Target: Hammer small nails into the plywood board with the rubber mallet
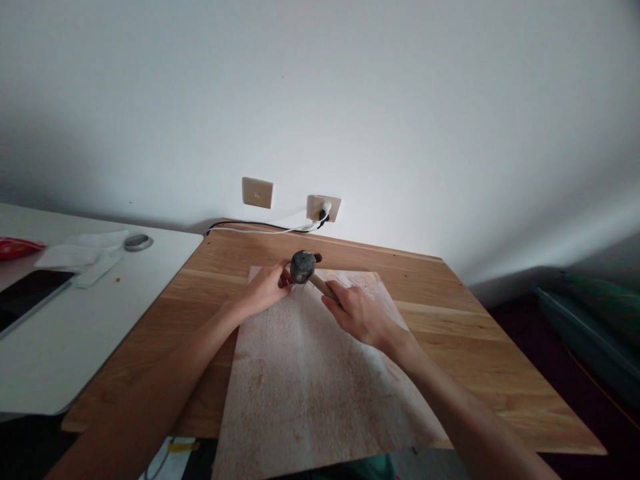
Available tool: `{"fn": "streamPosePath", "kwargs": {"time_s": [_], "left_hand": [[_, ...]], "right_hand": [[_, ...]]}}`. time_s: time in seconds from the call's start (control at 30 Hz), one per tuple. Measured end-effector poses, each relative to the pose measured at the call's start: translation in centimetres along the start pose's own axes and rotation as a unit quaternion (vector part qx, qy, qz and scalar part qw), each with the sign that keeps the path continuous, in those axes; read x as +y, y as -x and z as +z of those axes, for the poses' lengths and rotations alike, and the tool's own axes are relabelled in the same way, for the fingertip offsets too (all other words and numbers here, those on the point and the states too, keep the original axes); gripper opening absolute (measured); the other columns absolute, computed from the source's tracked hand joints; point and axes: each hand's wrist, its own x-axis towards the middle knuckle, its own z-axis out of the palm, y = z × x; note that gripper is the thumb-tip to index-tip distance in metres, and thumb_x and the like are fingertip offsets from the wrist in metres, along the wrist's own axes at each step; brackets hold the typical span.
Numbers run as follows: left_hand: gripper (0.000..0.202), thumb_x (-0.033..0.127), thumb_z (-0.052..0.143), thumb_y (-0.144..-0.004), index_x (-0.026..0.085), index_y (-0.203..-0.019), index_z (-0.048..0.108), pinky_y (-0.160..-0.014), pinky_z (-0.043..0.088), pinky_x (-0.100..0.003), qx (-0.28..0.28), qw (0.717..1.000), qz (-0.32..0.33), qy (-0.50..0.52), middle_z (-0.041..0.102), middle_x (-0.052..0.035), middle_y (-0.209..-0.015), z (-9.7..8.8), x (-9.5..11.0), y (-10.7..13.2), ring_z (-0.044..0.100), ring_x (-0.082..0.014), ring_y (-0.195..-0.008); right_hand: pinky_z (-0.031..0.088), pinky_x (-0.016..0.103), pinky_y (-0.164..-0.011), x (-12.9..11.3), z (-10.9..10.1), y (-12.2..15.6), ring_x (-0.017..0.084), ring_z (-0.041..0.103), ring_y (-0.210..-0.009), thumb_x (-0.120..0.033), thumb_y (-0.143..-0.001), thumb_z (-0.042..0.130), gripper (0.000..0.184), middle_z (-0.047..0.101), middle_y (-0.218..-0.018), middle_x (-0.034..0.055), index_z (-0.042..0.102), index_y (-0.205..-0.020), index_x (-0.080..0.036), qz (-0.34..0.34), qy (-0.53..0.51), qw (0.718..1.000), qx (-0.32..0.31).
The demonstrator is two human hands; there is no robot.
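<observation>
A hammer [303,267] with a dark, round, worn face and a pale wooden handle is held up over the far end of a board. My right hand [357,307] is wrapped round its handle. Just left of the hammer head, my left hand [273,285] has its fingers curled together above the board's far left corner. Whatever the left fingers pinch is small and partly behind the hammer head, so I cannot make it out. Beneath both hands lies the flat, whitish-brown board [295,380], its near end jutting past the table's front edge.
The board rests on a wooden table [460,360] against a white wall. Cables [270,229] run along the back to a wall socket [323,208]. On the left, a white table [100,327] carries a phone [33,293], tissues [85,253], a tape roll [138,243] and a red packet [19,249].
</observation>
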Motion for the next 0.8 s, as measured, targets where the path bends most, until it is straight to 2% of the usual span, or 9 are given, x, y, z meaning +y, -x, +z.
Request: {"fn": "streamPosePath", "kwargs": {"time_s": [0.3,0.4,0.5,0.57,0.67,0.73,0.8], "left_hand": [[0.043,0.006,0.069,-0.079,0.019,-0.12,0.067,-0.071,0.053,-0.027,0.004,1.0,-0.001,-0.027,0.075,0.0005,-0.083,-0.1,-0.1,0.0,0.074,-0.0196,-0.077],[0.048,0.006,0.072,-0.075,0.019,-0.12,0.066,-0.081,0.056,-0.031,0.034,0.997,0.038,-0.052,0.075,-0.0017,-0.097,-0.1,-0.3,0.1,0.073,-0.0208,-0.09],[0.042,0.01,0.075,-0.078,0.018,-0.118,0.065,-0.093,0.056,-0.037,0.074,0.983,0.125,-0.109,0.073,-0.0061,-0.11,0.3,1.0,0.8,0.07,-0.0241,-0.104],[0.032,0.012,0.072,-0.086,0.017,-0.117,0.066,-0.095,0.056,-0.039,0.053,0.958,0.231,-0.159,0.073,-0.0076,-0.109,1.1,3.1,1.6,0.069,-0.0246,-0.105],[0.016,0.011,0.065,-0.095,0.015,-0.11,0.067,-0.086,0.056,-0.034,-0.032,0.885,0.405,-0.226,0.073,-0.0057,-0.095,3.1,7.0,2.8,0.07,-0.0217,-0.092],[0.011,0.009,0.062,-0.097,0.014,-0.105,0.068,-0.079,0.055,-0.033,-0.065,0.845,0.454,-0.274,0.073,-0.0053,-0.088,4.6,9.2,3.3,0.07,-0.0211,-0.086],[0.008,0.008,0.065,-0.096,0.014,-0.099,0.068,-0.073,0.054,-0.034,-0.076,0.834,0.449,-0.311,0.072,-0.0042,-0.08,5.9,10.6,3.5,0.069,-0.0213,-0.078]], "right_hand": [[0.032,0.03,-0.065,-0.1,0.3,0.1,0.02,0.064,-0.074,-0.025,-0.108,0.051,0.018,0.073,-0.084,0.0072,0.065,-0.098,-0.019,-0.005,-0.025,1.0,-0.002],[0.034,0.03,-0.065,0.8,0.0,1.6,0.02,0.065,-0.074,-0.027,-0.109,0.049,0.018,0.072,-0.082,0.0052,0.065,-0.102,-0.02,-0.007,-0.043,0.999,0.002],[0.035,0.03,-0.064,3.1,0.3,3.9,0.019,0.064,-0.067,-0.034,-0.109,0.045,0.024,0.068,-0.074,0.0019,0.064,-0.102,-0.021,0.002,-0.07,0.998,0.012],[0.035,0.031,-0.063,4.9,1.0,5.3,0.019,0.061,-0.063,-0.038,-0.108,0.045,0.026,0.064,-0.07,0.0002,0.064,-0.099,-0.022,0.009,-0.106,0.994,0.025],[0.036,0.031,-0.063,7.0,2.5,6.5,0.021,0.063,-0.064,-0.039,-0.107,0.044,0.028,0.066,-0.071,0.0016,0.064,-0.097,-0.022,0.028,-0.12,0.992,0.039],[0.036,0.032,-0.063,7.7,3.5,6.8,0.023,0.066,-0.067,-0.04,-0.107,0.043,0.03,0.069,-0.073,0.0039,0.064,-0.096,-0.022,0.041,-0.123,0.99,0.048],[0.038,0.032,-0.063,7.9,4.2,6.8,0.025,0.069,-0.072,-0.041,-0.108,0.042,0.031,0.072,-0.076,0.0064,0.064,-0.098,-0.021,0.05,-0.128,0.989,0.053]]}}
